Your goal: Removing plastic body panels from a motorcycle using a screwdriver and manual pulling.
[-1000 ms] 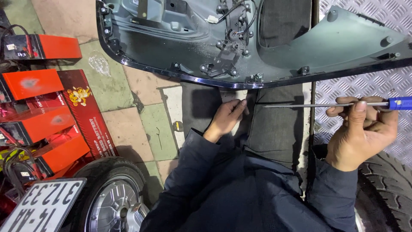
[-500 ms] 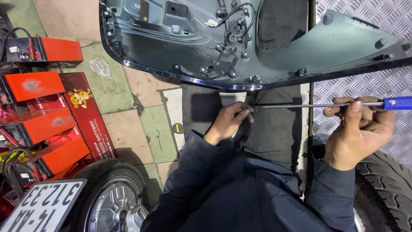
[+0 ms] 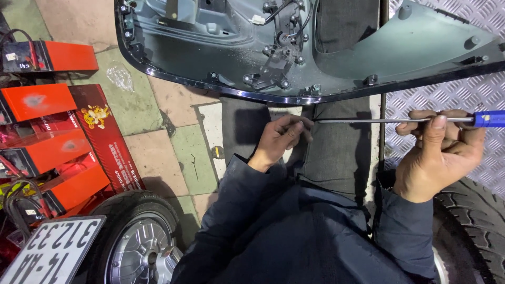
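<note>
My right hand point(image 3: 439, 152) grips a long screwdriver point(image 3: 400, 120) with a blue handle and holds it level, shaft pointing left. My left hand point(image 3: 279, 139) pinches the tip of that shaft between fingers and thumb; whether a small part sits at the tip I cannot tell. Both hands hover over my grey-trousered lap. Just above them lies a dark grey scooter body panel point(image 3: 421, 58), inner side up, with black brackets, screws and thin wires.
Red battery boxes point(image 3: 39, 100) are stacked at the left on a tiled floor. A wheel with a silver rim point(image 3: 139, 247) and a white number plate point(image 3: 52, 252) sit lower left. A black tyre point(image 3: 473, 226) is lower right, beside diamond-pattern metal plate point(image 3: 447, 100).
The view has shifted slightly and the hands sit a little higher in frame. My left fingers have closed more tightly on the screwdriver tip. The right hand's grip is the same.
</note>
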